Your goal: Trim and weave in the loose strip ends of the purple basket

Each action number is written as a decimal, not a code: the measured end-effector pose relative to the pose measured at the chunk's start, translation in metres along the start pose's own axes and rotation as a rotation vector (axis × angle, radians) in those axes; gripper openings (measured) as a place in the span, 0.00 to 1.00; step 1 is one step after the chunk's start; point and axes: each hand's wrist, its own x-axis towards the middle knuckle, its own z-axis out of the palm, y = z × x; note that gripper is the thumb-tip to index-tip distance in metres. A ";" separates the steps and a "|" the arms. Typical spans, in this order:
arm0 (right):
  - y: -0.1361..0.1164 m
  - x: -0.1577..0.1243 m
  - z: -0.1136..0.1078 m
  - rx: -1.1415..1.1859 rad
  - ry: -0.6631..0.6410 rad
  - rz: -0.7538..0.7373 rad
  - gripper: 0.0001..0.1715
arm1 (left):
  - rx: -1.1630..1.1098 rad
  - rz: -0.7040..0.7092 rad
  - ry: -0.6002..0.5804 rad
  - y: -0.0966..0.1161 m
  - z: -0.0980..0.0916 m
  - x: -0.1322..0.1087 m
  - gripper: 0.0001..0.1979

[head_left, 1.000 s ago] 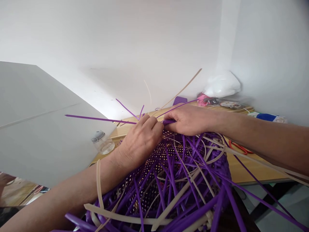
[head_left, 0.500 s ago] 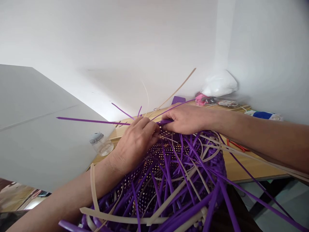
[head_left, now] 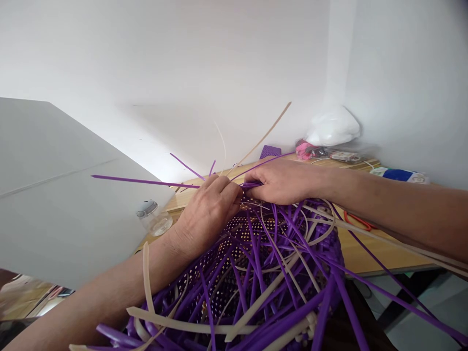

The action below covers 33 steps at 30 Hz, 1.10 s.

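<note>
A woven purple basket [head_left: 334, 248] with many loose purple and beige strips fills the lower middle. At its far rim my left hand [head_left: 212, 207] is closed, fingers curled round the purple strips there. Just to the right, my right hand [head_left: 280, 181] pinches purple strips [head_left: 252, 185] between thumb and fingers, its fingertips partly hidden. The two hands nearly touch. One long purple strip [head_left: 139, 181] sticks out leftward beyond my left hand, and a beige strip [head_left: 270, 129] rises up toward the right.
The wooden table [head_left: 380, 251] runs along a white wall. A clear jar [head_left: 155, 219] stands at the left; orange-handled scissors [head_left: 358, 220] lie under my right forearm. Behind are a small purple woven piece [head_left: 270, 151], a white bag [head_left: 333, 126] and a blue-and-white packet [head_left: 398, 174].
Both hands keep nearly the same place and hold. The basket's near side and its loose strips have shifted slightly right, and the long left strip has moved a little right.
</note>
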 end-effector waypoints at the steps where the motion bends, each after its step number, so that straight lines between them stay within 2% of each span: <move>1: 0.000 0.000 0.000 -0.004 0.003 0.008 0.13 | -0.002 -0.008 0.002 0.000 0.000 0.000 0.04; 9: 0.003 0.002 0.001 0.038 0.000 -0.014 0.12 | -0.105 -0.112 0.019 0.002 -0.002 -0.003 0.03; 15: 0.002 0.002 0.000 0.072 -0.008 -0.049 0.12 | -0.069 -0.059 0.052 -0.001 0.003 -0.001 0.04; 33: 0.004 0.003 -0.001 0.158 -0.040 0.017 0.12 | -0.027 -0.043 -0.049 -0.002 -0.002 0.003 0.05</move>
